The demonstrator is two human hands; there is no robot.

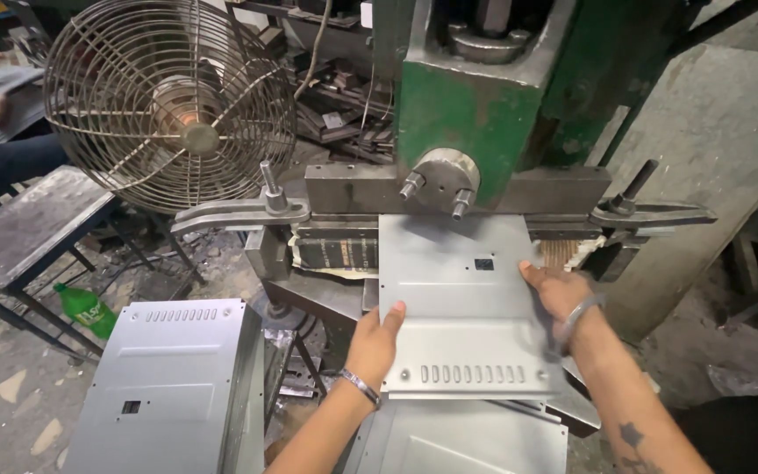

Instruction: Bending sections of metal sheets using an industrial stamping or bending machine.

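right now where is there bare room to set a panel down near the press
Bare patches: the dark bench top left of the fan, and the top of the panel stack at lower left. Crowded: the press bed, where both hands, left and right, hold a panel between the clamps.

Green press body overhangs far edge of press bed; round knob juts just above grey panel. Clamp arms bar both bed corners. Wire fan blocks far left. Panel stack fills near left. Open passage along near edge, between hands.
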